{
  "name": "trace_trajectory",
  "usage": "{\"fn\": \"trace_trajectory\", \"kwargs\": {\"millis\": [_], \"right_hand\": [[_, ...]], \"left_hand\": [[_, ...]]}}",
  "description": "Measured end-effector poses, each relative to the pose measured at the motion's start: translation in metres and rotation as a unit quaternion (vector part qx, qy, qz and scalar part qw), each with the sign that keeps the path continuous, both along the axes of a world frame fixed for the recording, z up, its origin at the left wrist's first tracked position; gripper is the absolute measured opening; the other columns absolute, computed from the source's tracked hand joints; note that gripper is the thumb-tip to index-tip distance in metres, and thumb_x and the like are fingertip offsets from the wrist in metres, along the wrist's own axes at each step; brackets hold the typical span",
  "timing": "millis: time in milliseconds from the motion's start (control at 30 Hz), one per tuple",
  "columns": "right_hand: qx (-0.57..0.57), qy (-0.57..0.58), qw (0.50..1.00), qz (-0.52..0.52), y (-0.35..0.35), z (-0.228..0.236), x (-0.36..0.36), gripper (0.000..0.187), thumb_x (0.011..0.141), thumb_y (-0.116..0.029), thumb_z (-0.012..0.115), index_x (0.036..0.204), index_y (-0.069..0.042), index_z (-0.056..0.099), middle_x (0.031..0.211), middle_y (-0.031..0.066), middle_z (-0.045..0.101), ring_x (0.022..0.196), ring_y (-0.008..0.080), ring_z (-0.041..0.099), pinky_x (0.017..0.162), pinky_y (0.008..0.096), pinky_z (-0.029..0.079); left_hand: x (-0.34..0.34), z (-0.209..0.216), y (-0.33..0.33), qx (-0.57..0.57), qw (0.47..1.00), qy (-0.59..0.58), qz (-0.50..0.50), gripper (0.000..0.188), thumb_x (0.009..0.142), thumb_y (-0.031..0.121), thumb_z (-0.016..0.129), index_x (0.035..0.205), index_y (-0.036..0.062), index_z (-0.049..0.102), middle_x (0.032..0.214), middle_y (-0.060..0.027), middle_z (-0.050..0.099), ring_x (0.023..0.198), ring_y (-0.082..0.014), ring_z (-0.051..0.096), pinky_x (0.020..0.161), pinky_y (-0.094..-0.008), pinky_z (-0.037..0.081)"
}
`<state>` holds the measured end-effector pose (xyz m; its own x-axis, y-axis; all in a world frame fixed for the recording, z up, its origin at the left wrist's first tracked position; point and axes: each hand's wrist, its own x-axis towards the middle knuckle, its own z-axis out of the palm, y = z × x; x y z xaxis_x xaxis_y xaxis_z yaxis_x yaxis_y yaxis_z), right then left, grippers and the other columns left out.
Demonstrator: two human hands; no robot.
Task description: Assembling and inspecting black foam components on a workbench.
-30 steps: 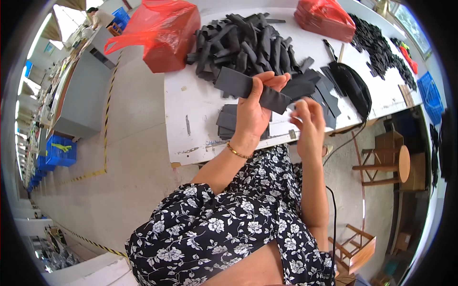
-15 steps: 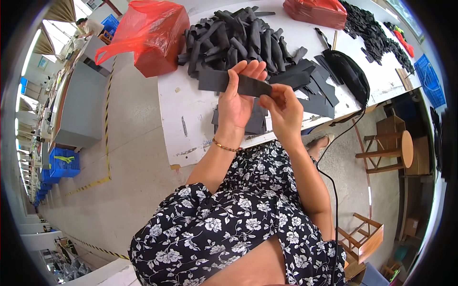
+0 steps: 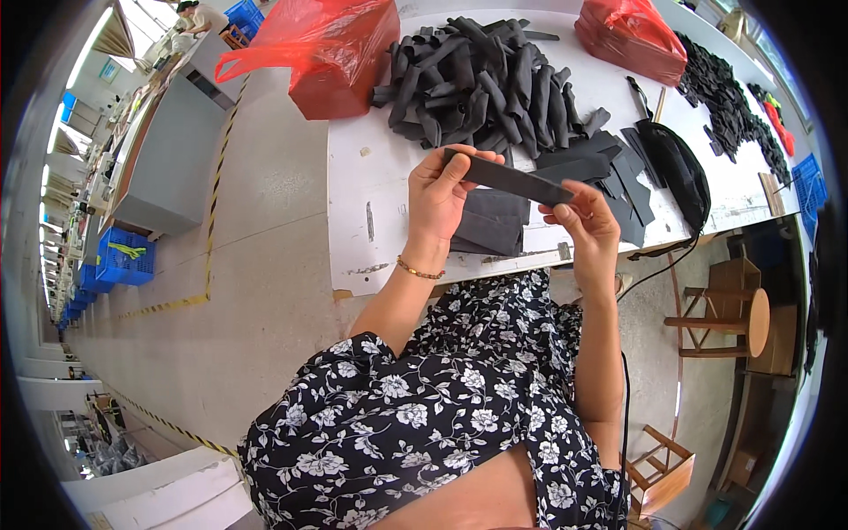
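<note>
A flat black strip (image 3: 511, 180), which looks like cloth or thin foam, stretches between my hands above the near edge of the white table (image 3: 352, 194). Its left end is pinched between the thumb and fingers of my left hand (image 3: 437, 196). The other end is in the fingertips of my right hand (image 3: 590, 228), slightly lower. Beneath the strip lies a stack of flat black pieces (image 3: 488, 231), partly covered by my hands. More flat black pieces (image 3: 629, 190) are spread out beyond my right hand. Farther back rises a heap of curled black pieces (image 3: 521, 88).
A red plastic bag (image 3: 340, 75) stands at the table's left, another red bag (image 3: 632, 44) at the back. A black pouch (image 3: 678, 172) with a cord lies right, near small black pieces (image 3: 729, 102). Wooden stools (image 3: 751, 322) stand on the floor to the right.
The strip lay across my open left palm; now the left fingers have closed on its end. My right hand has moved right and down, and the strip spans the gap. The view has shifted.
</note>
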<state>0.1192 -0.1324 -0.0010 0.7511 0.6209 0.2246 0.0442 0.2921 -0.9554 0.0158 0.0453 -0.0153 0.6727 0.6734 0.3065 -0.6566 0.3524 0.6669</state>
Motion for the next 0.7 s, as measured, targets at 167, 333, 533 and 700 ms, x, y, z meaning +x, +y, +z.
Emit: {"fn": "trace_trajectory", "kwargs": {"millis": [167, 333, 533, 700], "right_hand": [[-0.088, -0.056, 0.990, -0.090, 0.002, 0.007, -0.001, 0.015, 0.091, -0.011, 0.065, 0.098, 0.002, 0.067, 0.081, -0.0009, 0.062, 0.074, 0.0055, 0.051, 0.069, 0.0185, 0.040], [0.058, 0.129, 0.988, 0.067, 0.019, 0.023, 0.003, 0.014, 0.092, -0.011, 0.063, 0.095, 0.002, 0.066, 0.080, 0.0029, 0.063, 0.067, 0.0082, 0.054, 0.059, 0.0217, 0.043], [-0.159, 0.014, 0.987, 0.000, 0.046, -0.041, 0.028, 0.018, 0.087, -0.016, 0.070, 0.087, 0.002, 0.071, 0.069, -0.0015, 0.063, 0.058, 0.0065, 0.049, 0.055, 0.0209, 0.040], [-0.263, -0.138, 0.951, -0.082, 0.054, -0.078, 0.025, 0.020, 0.085, -0.020, 0.073, 0.090, -0.001, 0.072, 0.068, -0.0050, 0.057, 0.058, 0.0051, 0.042, 0.054, 0.0214, 0.036]], "left_hand": [[-0.002, 0.011, 0.001, 0.025, 1.000, 0.013, -0.009, 0.020, 0.094, 0.013, 0.059, 0.106, -0.0024, 0.063, 0.098, -0.0206, 0.069, 0.094, -0.0341, 0.068, 0.086, -0.0394, 0.055], [-0.008, 0.024, 0.014, -0.063, 0.998, 0.008, -0.022, 0.027, 0.094, 0.017, 0.059, 0.112, -0.0035, 0.061, 0.101, -0.0209, 0.068, 0.101, -0.0372, 0.065, 0.091, -0.0422, 0.053], [-0.028, -0.036, 0.034, 0.091, 0.933, 0.315, 0.149, 0.023, 0.085, 0.022, 0.071, 0.092, 0.0001, 0.072, 0.087, -0.0067, 0.068, 0.069, -0.0172, 0.061, 0.070, -0.0257, 0.049], [-0.049, -0.081, 0.024, 0.296, 0.821, 0.412, 0.263, 0.030, 0.077, 0.020, 0.077, 0.100, 0.0032, 0.068, 0.086, -0.0041, 0.061, 0.072, -0.0142, 0.057, 0.071, -0.0270, 0.049]]}}
